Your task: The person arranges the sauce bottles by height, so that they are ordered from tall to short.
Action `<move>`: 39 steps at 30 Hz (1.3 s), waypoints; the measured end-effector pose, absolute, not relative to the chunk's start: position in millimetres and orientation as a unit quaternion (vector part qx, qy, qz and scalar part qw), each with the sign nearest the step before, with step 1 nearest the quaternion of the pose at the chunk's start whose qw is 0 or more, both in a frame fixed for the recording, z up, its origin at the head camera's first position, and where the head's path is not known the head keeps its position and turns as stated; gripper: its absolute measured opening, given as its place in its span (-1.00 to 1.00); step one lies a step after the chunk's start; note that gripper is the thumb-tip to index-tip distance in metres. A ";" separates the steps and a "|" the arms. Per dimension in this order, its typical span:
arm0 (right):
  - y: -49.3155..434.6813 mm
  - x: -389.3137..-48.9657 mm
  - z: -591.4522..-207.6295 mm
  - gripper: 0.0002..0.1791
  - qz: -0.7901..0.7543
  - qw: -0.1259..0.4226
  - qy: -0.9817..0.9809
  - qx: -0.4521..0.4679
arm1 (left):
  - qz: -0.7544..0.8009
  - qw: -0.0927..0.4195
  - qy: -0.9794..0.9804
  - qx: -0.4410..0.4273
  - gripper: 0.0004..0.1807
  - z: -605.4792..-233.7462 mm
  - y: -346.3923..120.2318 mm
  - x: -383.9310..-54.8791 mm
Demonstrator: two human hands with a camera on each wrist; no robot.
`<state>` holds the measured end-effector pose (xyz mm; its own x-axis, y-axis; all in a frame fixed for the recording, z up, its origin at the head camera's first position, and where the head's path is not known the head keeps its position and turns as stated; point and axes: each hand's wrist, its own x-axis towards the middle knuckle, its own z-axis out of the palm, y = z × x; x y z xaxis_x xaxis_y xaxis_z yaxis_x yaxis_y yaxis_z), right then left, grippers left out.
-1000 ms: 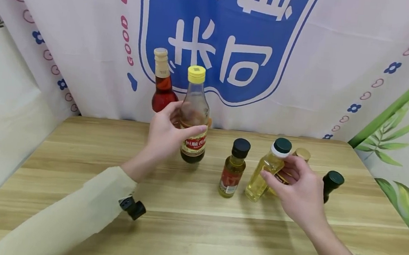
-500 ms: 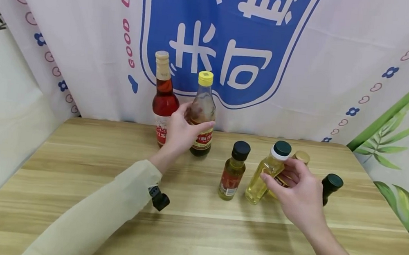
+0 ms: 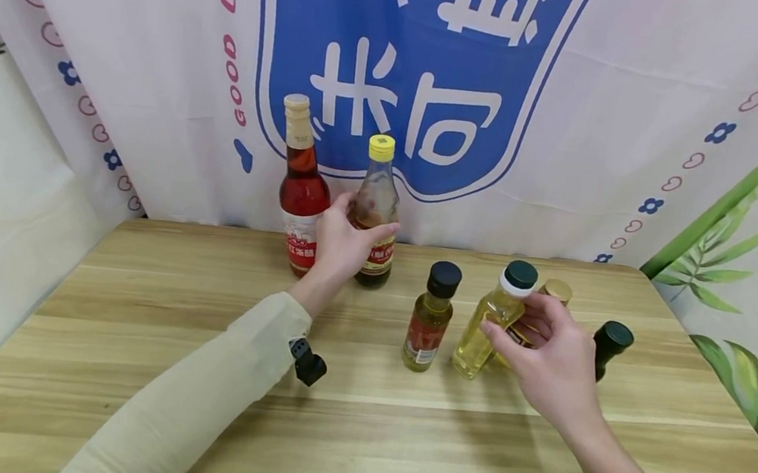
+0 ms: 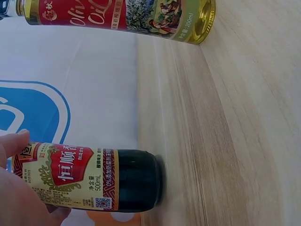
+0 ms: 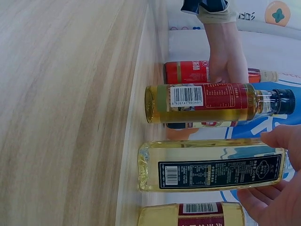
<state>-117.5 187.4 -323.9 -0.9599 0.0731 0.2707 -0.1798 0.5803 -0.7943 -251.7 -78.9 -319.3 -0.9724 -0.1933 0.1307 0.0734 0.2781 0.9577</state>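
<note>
In the head view my left hand (image 3: 344,244) grips a vinegar bottle (image 3: 379,198) with a yellow cap and dark liquid, which stands upright at the back of the table. Its red and cream label (image 4: 70,174) faces the left wrist camera. A red vinegar bottle (image 3: 304,195) stands just left of it, partly behind the hand. My right hand (image 3: 559,360) holds a square, clear oil bottle (image 3: 479,337) with a green cap, thumb on one side and fingers on the other. Between the hands stands a small olive oil bottle (image 3: 427,332) with a black cap.
Behind the right hand are a gold-capped bottle (image 3: 557,290), mostly hidden, and a dark green-capped bottle (image 3: 610,346). A printed curtain (image 3: 565,155) hangs along the back edge of the wooden table (image 3: 346,431).
My left hand has moved the yellow-capped vinegar bottle right and back, exposing more of the red vinegar bottle; it barely moves in the last half second. The right hand stays on its oil bottle.
</note>
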 end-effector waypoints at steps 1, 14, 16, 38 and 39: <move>187.2 -117.6 -324.2 -0.41 0.456 0.139 -0.879 0.030 | -0.598 0.113 -0.793 0.038 -0.17 -319.7 -79.0 -251.7; 186.7 -117.1 -324.1 -0.43 0.453 0.144 -0.879 0.030 | -0.594 0.124 -0.793 0.046 -0.15 -322.8 -80.2 -252.7; 187.0 -117.1 -323.8 -0.43 0.454 0.145 -0.879 0.031 | -0.591 0.133 -0.794 0.047 -0.15 -323.1 -79.8 -250.9; 188.2 -118.4 -325.2 -0.40 0.460 0.146 -0.875 0.037 | -0.543 0.248 -0.800 0.064 -0.18 -325.2 -77.6 -229.7; 188.1 -118.4 -325.3 -0.39 0.461 0.145 -0.875 0.037 | -0.542 0.249 -0.800 0.064 -0.18 -325.1 -77.6 -229.0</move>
